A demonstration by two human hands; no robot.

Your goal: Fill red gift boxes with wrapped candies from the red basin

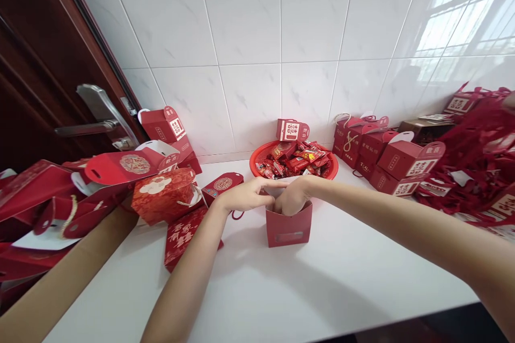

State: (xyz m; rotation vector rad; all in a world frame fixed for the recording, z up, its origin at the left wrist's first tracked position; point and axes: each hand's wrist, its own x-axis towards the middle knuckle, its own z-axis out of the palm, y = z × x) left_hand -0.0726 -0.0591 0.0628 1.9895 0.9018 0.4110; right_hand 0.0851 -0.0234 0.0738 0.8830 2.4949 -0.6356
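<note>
A red paper gift box (288,230) with a small clear window stands upright on the white table in front of me, its top open. My left hand (249,195) holds the box at its upper left edge, the thumb and a finger set apart along the rim and the pale flap. Into the opening reaches my right hand (293,196); its fingers are hidden inside, so what they hold does not show. Just behind the box is a red plastic basket (253,163) full of red-wrapped sweets (300,159). One small red box (293,130) rests at the basket's back rim.
Red gift boxes pile up on the left, including an orange-red patterned box (163,198) and a flat red box (187,233). More boxes (406,161) stand at the right, beside a heap of red bags (475,161). A tiled wall (249,102) closes the back; a door handle (100,118) juts out left.
</note>
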